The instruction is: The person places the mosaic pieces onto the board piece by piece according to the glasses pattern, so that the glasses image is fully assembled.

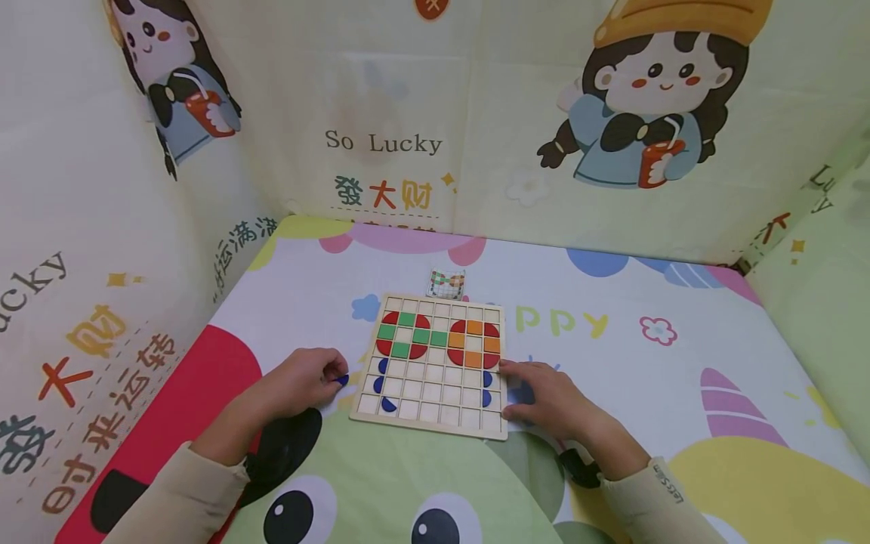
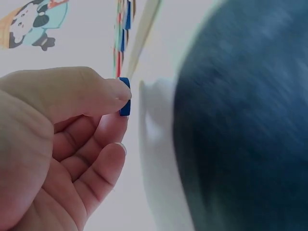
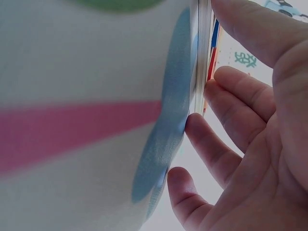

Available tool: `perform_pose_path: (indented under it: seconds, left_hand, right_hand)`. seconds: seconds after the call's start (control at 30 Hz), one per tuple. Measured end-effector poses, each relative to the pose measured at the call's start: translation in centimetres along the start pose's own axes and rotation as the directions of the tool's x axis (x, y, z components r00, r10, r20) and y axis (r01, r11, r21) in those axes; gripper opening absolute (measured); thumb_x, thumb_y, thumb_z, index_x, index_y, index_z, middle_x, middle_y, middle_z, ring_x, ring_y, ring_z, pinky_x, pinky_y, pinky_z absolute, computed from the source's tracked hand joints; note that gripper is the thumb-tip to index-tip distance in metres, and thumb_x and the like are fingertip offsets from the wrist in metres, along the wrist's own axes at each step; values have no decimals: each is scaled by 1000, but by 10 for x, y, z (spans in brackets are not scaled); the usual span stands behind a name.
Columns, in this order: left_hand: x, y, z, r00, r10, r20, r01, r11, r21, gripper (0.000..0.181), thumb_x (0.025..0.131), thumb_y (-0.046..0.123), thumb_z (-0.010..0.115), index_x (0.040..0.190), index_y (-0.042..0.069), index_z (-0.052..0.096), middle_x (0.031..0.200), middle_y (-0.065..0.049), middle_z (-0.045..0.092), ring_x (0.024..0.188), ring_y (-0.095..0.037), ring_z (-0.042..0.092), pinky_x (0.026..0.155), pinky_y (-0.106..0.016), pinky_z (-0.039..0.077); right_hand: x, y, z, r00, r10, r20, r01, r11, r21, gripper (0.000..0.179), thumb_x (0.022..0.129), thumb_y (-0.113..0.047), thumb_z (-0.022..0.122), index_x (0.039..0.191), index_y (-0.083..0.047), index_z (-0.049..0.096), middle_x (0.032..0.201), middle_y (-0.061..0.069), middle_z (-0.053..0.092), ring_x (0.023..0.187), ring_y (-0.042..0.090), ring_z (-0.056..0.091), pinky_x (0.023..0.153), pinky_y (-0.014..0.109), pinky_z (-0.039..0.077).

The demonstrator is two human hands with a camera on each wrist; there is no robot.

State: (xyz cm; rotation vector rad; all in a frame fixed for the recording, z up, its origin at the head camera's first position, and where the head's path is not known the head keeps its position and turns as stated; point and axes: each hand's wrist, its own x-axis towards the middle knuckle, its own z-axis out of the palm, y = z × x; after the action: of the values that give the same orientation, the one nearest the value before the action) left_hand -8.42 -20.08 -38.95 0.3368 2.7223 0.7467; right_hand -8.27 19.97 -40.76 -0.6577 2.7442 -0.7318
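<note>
A wooden grid board (image 1: 424, 391) lies on the table with red, green and orange pieces in two round patterns joined by a green square. Below them sit blue half-round pieces, three down the left side and two (image 1: 487, 379) down the right. Left of the board, my left hand (image 1: 309, 381) pinches another blue piece (image 2: 125, 96) between thumb and finger, seen edge-on in the left wrist view. My right hand (image 1: 553, 400) rests its fairly straight thumb and fingers (image 3: 224, 103) against the board's right edge.
A small pattern card (image 1: 446, 284) with a matching coloured design lies just beyond the board's far edge. Under everything is a printed cartoon tablecloth (image 1: 612, 363). Printed cloth walls (image 1: 476, 151) stand behind the table and at both sides.
</note>
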Motion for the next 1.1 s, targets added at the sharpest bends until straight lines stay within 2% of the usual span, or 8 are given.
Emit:
perform_pose_path:
  seconds: [0.13,0.4,0.6,0.83,1.1]
  left_hand:
    - [3,11,1,1000,13,-1,-13,1000,-4,23,81,5,79,100,8,66,88,0,61,84,-18,55,77,-32,56]
    - [14,36,13,993,119,10,-119,993,-27,14,85,-1,73,92,9,65,81,4,57,78,-16,53,72,-28,52]
    - [22,59,24,984,173,50,-172,985,-20,13,87,2,74,91,12,66,78,6,56,76,-14,53,69,-26,50]
    - [29,84,37,960,263,95,-261,965,-34,11,88,4,74,92,11,66,81,6,60,77,-13,55,71,-28,51]
    - [38,104,53,934,327,145,-327,945,-23,9,89,5,72,93,12,67,84,8,60,78,-11,54,73,-24,50]
  right_hand:
    - [0,0,0,1000,4,4,-4,1000,-5,63,84,-31,81,139,-12,58,144,9,55,130,39,47,102,65,34]
    - [0,-1,2,1000,5,9,-5,1000,-8,63,84,-32,81,139,-11,58,144,9,55,130,39,47,102,65,34]
    - [0,-1,2,1000,4,6,-4,1000,-9,63,84,-31,81,139,-12,58,144,9,55,130,39,47,103,65,34]
    - [0,-1,1,1000,-5,-1,5,1000,-6,61,84,-29,81,138,-12,58,143,10,55,130,41,47,102,66,34]
    - [-1,-1,0,1000,8,7,-8,1000,-7,61,84,-32,81,138,-13,59,143,10,55,130,40,47,102,66,34]
